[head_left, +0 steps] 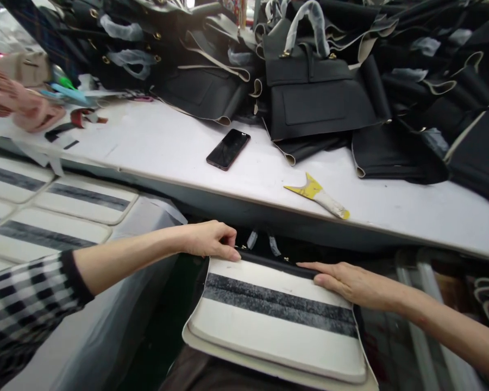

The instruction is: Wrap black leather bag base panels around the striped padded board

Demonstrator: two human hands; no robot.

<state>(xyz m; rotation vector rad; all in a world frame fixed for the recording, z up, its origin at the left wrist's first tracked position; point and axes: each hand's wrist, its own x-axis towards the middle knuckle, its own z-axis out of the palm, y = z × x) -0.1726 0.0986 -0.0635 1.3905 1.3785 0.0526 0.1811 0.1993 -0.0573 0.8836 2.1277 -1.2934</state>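
Observation:
An off-white handbag panel with a dark grey strip across it lies over the lap, low in the middle of the head view. A black folded edge runs along its top, with small gold fittings and a plastic-wrapped handle just beyond. My left hand is closed at the upper left corner, thumb and curled fingers pinching the edge. At the upper right my right hand rests with its fingers stretched along the black edge and its thumb on the off-white face. The panel's underside is hidden.
Across the white table lie a phone and a yellow notched scraper-like tool. Black handbags are piled behind. Striped off-white panels lie at left, near a pink plastic item. Metal rails stand at right.

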